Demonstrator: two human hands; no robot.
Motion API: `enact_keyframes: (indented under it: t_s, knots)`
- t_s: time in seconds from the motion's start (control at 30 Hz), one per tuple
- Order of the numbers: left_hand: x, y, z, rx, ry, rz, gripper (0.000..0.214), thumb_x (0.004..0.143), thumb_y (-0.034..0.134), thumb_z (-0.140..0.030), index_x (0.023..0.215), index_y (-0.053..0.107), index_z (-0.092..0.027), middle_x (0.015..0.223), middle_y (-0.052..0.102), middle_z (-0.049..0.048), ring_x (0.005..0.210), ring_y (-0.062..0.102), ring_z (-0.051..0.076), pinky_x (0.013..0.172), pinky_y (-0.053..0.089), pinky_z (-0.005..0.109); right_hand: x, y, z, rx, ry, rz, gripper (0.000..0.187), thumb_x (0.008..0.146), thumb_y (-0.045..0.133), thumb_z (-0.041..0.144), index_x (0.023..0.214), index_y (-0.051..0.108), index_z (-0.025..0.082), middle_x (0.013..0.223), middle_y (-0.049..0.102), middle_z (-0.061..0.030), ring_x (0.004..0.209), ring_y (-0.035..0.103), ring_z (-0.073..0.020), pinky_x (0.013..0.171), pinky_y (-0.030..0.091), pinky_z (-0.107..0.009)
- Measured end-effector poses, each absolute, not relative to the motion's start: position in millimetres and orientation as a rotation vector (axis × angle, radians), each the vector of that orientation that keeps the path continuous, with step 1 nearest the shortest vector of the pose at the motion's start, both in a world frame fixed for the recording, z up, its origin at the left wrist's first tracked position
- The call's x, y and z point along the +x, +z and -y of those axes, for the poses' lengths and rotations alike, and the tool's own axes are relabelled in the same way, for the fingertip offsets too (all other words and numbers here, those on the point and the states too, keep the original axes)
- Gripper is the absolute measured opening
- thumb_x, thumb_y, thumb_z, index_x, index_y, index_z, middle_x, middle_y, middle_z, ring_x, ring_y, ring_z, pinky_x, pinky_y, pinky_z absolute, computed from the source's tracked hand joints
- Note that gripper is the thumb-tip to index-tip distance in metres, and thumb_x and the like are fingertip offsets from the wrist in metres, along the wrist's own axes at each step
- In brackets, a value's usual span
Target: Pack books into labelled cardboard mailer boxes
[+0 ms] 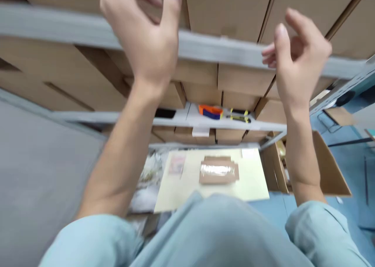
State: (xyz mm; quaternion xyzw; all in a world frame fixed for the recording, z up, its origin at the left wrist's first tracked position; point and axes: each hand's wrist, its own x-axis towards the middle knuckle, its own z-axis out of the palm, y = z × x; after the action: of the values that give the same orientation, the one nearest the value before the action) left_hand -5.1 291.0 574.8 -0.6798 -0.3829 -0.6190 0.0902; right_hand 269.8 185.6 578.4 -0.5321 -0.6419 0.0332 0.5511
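Observation:
My left hand [149, 36] is raised in front of the upper shelf beam [222, 48], its fingertips partly cut off by the top of the view. Its thumb stands apart from the fingers, and nothing shows in it. Level with the same beam on the right is my right hand [304, 56], loosely curled with thumb and fingers apart, holding nothing. Behind both hands, brown cardboard boxes [225, 13] stand side by side on the upper shelf. Whether either hand touches the beam or a box I cannot tell.
On the lower shelf [190, 114] lie an orange and blue object [210, 111] and black-yellow tools [238, 116]. Below, a pale yellow board [187, 189] bears a taped cardboard piece [219, 170]. An open carton [331, 169] stands right, and a grey wall [43, 173] left.

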Motion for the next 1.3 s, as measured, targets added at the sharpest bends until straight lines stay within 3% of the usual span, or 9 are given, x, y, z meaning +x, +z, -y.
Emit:
enact_keyframes:
  t_s: [0.07, 0.13, 0.2, 0.33, 0.43, 0.7, 0.9, 1.07, 1.3]
  knots:
    - [-14, 458, -228, -2.071, -1.889, 1.248, 0.059, 0.116, 0.051, -0.074, 0.146, 0.069, -0.027, 0.138, 0.07, 0.0059, 0.131, 0.076, 0.03, 0.107, 0.069, 0.05, 277, 469, -145, -1.377, 0.054, 1.429, 0.055, 0.118, 0.054, 0.059, 0.154, 0.071, 0.022, 0.131, 0.084, -0.015, 0.12, 0.087, -0.0303, 0.107, 0.07, -0.047]
    - [-15, 336, -166, -2.19, -1.766, 1.789, 0.065, 0.113, 0.051, -0.079, 0.141, 0.07, -0.023, 0.137, 0.073, 0.0119, 0.129, 0.077, 0.031, 0.108, 0.068, 0.05, 280, 351, -104, -1.643, 0.247, 1.5, 0.062, 0.118, 0.045, 0.068, 0.154, 0.073, 0.025, 0.14, 0.084, -0.018, 0.133, 0.083, -0.0352, 0.116, 0.067, -0.057]
    - [-9, 225, -112, -2.274, -1.497, 2.435, 0.075, 0.107, 0.06, -0.08, 0.152, 0.064, -0.02, 0.149, 0.072, 0.0205, 0.141, 0.073, 0.037, 0.119, 0.063, 0.053, 275, 242, -66, -1.86, 0.488, 1.51, 0.072, 0.115, 0.047, 0.07, 0.155, 0.07, 0.016, 0.155, 0.076, -0.0266, 0.148, 0.074, -0.0409, 0.126, 0.06, -0.062]
    - [16, 90, -51, -2.216, -0.901, 3.175, 0.095, 0.099, 0.079, -0.067, 0.164, 0.053, -0.003, 0.166, 0.06, 0.0371, 0.164, 0.056, 0.047, 0.138, 0.045, 0.057, 249, 107, -21, -2.317, 0.907, 1.31, 0.113, 0.104, 0.061, 0.079, 0.173, 0.04, -0.008, 0.179, 0.044, -0.0422, 0.169, 0.051, -0.0493, 0.138, 0.045, -0.063]
    - [36, 62, -40, -2.134, -0.795, 3.28, 0.093, 0.097, 0.082, -0.066, 0.164, 0.054, -0.007, 0.164, 0.064, 0.0325, 0.159, 0.061, 0.047, 0.133, 0.051, 0.055, 233, 71, -16, -2.435, 1.002, 1.181, 0.126, 0.098, 0.065, 0.087, 0.177, 0.03, -0.005, 0.177, 0.049, -0.0406, 0.161, 0.059, -0.0513, 0.132, 0.051, -0.064]
    - [17, 41, -51, -2.179, -1.056, 3.128, 0.032, 0.113, 0.064, -0.041, 0.126, 0.082, -0.019, 0.114, 0.087, 0.0158, 0.112, 0.083, 0.037, 0.105, 0.062, 0.046, 264, 42, -14, -2.276, 1.074, 1.269, 0.095, 0.11, 0.028, 0.088, 0.163, 0.052, 0.012, 0.142, 0.079, -0.0286, 0.13, 0.077, -0.0463, 0.117, 0.059, -0.068]
    - [-28, 51, -47, -2.304, -1.547, 2.868, 0.038, 0.106, 0.073, -0.045, 0.13, 0.085, -0.018, 0.141, 0.081, 0.0161, 0.107, 0.079, 0.025, 0.092, 0.068, 0.035, 294, 72, 5, -1.879, 0.979, 1.376, 0.077, 0.101, 0.058, 0.091, 0.131, 0.076, 0.022, 0.135, 0.076, -0.0193, 0.122, 0.074, -0.034, 0.108, 0.068, -0.053]
    - [-47, 44, -21, -2.344, -1.667, 2.886, 0.042, 0.099, 0.077, -0.034, 0.138, 0.078, -0.019, 0.145, 0.078, 0.0144, 0.118, 0.081, 0.026, 0.108, 0.069, 0.04, 297, 85, 31, -1.845, 0.986, 1.359, 0.068, 0.098, 0.075, 0.079, 0.138, 0.074, 0.025, 0.143, 0.07, -0.0166, 0.114, 0.076, -0.0295, 0.106, 0.071, -0.054]
    - [-43, -11, 2, -2.307, -1.228, 3.354, 0.039, 0.094, 0.056, -0.013, 0.129, 0.073, -0.015, 0.137, 0.081, 0.0202, 0.129, 0.081, 0.033, 0.124, 0.06, 0.055, 288, 33, 47, -1.924, 1.301, 1.187, 0.091, 0.078, 0.076, 0.101, 0.125, 0.066, 0.023, 0.143, 0.07, -0.0214, 0.132, 0.075, -0.0371, 0.118, 0.064, -0.062]
